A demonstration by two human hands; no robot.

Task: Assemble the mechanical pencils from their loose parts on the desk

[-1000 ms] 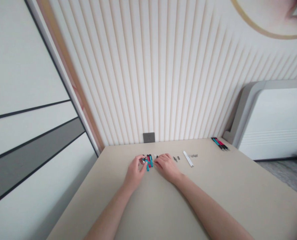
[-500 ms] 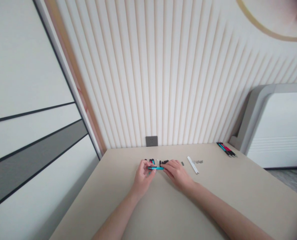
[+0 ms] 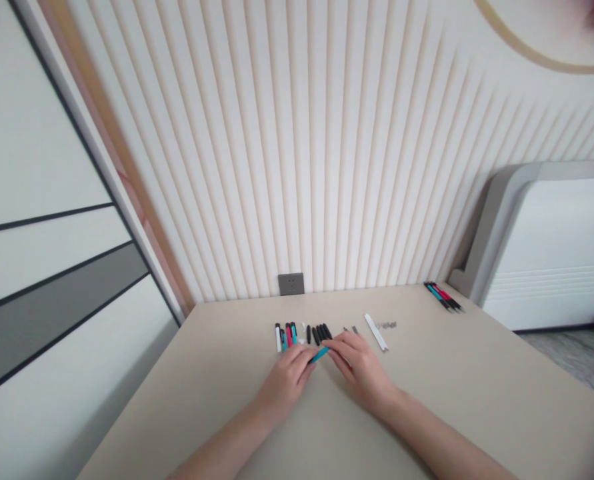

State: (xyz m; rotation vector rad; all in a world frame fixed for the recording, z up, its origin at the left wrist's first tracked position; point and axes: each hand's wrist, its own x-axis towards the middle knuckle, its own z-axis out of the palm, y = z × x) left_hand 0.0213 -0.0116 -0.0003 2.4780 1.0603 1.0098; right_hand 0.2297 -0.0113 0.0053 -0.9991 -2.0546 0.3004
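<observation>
A blue pen barrel (image 3: 319,355) slants between my two hands, low over the table. My left hand (image 3: 289,373) is closed around its lower left end, hiding that part. The fingertips of my right hand (image 3: 353,357) pinch the upper right end. Just beyond my left hand lie several white, blue and red pen barrels (image 3: 287,335) with black tops, side by side. Several short black grips (image 3: 319,333) rest in a row past the pen, partly behind the fingers. Small whitish pieces (image 3: 303,328) sit between these two groups.
Right of my hands lies a long white strip (image 3: 376,332), with small metallic pieces (image 3: 387,325) beside it. Several assembled pens (image 3: 444,297) lie at the table's far right corner. A dark socket (image 3: 291,284) is on the ribbed wall behind the table (image 3: 297,440).
The blue barrel has turned from nearly level to slanted, its right end higher. My left hand has rolled over it, palm down. The view has shifted, uncovering the row of barrels.
</observation>
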